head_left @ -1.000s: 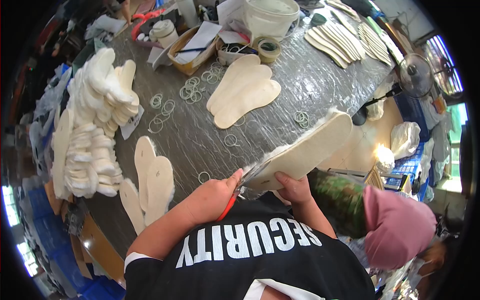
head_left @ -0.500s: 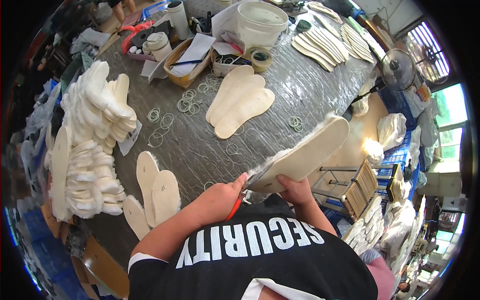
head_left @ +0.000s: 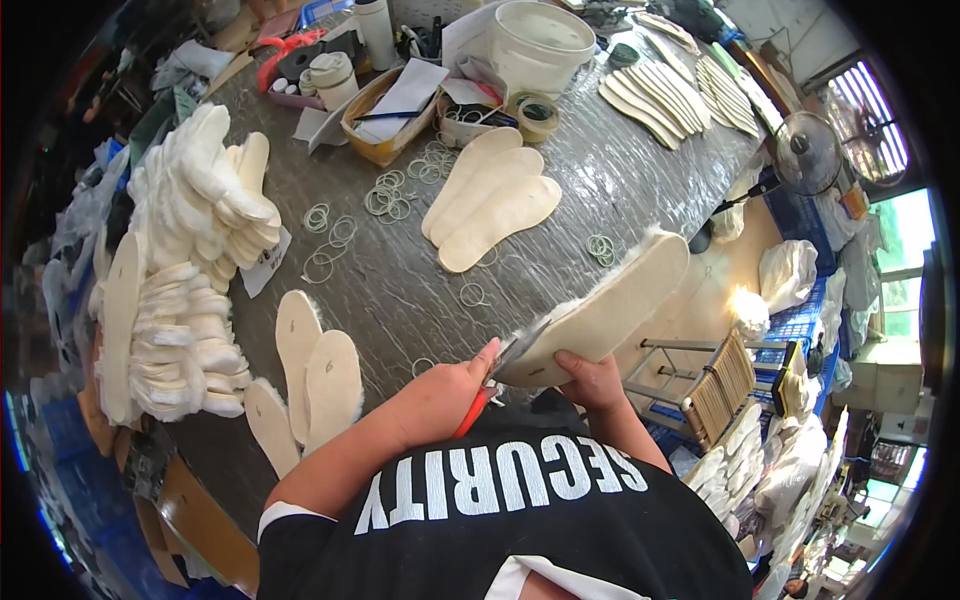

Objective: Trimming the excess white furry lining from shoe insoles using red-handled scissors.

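Note:
My left hand (head_left: 447, 398) is closed round the red handles of a pair of scissors (head_left: 519, 352). Their metal blades lie along the fluffy edge of a fleece insole (head_left: 615, 305), near its close end. That insole is long and cream-coloured, tilted up to the right, with its smooth side toward me and white pile showing along the far edge. My right hand (head_left: 590, 381) grips its lower edge, thumb on the smooth face and the other fingers mostly hidden behind.
Fluffy insoles are piled (head_left: 195, 330) at the left; loose insoles (head_left: 330, 385) lie nearer me. Several flat insoles (head_left: 500, 220) and rubber bands (head_left: 390, 200) occupy the middle. A basket (head_left: 380, 145), white bucket (head_left: 540, 50) and fan (head_left: 808, 150) stand farther off; a stool (head_left: 720, 385) is at right.
The scissor blades show more and reach farther along the insole's fluffy edge. The insole's far end has shifted slightly left. The tabletop scene has shifted a little in view. Both hands keep their grip.

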The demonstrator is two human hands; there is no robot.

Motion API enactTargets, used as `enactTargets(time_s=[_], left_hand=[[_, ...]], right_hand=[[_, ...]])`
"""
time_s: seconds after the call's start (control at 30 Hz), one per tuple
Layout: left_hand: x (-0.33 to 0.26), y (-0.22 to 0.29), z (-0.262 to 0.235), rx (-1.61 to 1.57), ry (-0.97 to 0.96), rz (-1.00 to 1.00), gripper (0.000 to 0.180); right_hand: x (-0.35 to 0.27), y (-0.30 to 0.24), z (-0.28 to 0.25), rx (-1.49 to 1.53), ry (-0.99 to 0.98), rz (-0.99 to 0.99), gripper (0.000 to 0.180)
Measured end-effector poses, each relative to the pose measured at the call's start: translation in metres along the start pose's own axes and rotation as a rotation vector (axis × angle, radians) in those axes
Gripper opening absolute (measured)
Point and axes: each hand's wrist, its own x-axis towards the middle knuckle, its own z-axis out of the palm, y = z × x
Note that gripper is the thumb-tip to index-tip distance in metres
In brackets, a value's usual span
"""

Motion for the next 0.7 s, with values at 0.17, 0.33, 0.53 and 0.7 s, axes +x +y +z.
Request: enactTargets(time_s=[0.17, 0.33, 0.53, 0.7], left_hand=[[0.005, 0.013, 0.003, 0.004, -0.044, -0.059, 0.050], [0.015, 0.011, 0.011, -0.557, -0.024, -0.063, 0.051], [0.054, 0.042, 0.041, -0.683, 0.485, 0.010, 0.052], [0.090, 0.059, 0.062, -0.789, 0.400, -0.086, 0.054]], right_hand=[[-0.008, -0.003, -0.011, 0.073, -0.013, 0.006, 0.041], [-0.008, -0.015, -0.024, 0.292, -0.075, -0.009, 0.044], [-0.022, -0.024, -0.043, 0.321, -0.134, 0.037, 0.048], [-0.035, -0.027, -0.075, -0.129, -0.185, -0.040, 0.053]])
